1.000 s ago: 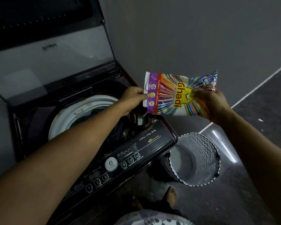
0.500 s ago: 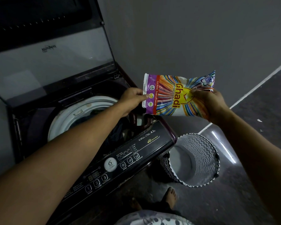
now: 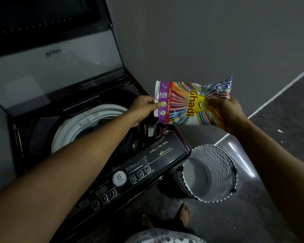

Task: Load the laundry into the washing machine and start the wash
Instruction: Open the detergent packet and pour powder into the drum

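Observation:
A dark top-loading washing machine stands with its lid raised. Dark laundry lies inside the white-rimmed drum. Both hands hold a colourful Ghadi detergent packet sideways above the machine's right corner, over a small open detergent compartment. My left hand pinches the packet's purple end. My right hand grips the other end from below. The control panel with its round dial and numbered buttons faces me.
A laundry basket with a zigzag pattern stands on the floor right of the machine, showing nothing inside. A grey wall rises behind. My bare foot is on the dark floor below the panel.
The packet and both hands have shifted slightly left and down towards the machine's corner. The grip looks the same.

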Available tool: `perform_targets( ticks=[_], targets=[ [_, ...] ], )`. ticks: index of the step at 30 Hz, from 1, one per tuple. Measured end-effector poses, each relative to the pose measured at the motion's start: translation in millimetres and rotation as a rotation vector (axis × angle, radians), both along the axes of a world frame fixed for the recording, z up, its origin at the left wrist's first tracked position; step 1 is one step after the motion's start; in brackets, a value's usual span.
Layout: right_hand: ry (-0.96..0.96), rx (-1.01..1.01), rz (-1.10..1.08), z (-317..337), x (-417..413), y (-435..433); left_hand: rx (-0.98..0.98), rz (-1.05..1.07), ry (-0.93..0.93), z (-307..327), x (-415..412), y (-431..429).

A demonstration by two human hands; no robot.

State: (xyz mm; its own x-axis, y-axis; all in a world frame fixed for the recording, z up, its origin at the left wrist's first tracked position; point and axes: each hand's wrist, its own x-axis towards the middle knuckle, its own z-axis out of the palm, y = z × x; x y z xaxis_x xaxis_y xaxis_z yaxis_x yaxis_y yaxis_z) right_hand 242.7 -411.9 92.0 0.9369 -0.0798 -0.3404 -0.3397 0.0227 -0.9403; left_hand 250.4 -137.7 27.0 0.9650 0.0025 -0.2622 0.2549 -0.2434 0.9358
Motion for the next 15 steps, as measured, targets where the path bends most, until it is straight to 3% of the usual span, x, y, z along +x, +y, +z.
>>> perform_targets(
  ticks=[15],
  targets=[
    [0.04, -0.004, 0.007, 6.0, -3.5, 2.4, -0.018, -0.007, -0.002, 0.5, 1.5, 1.1]
  ],
)
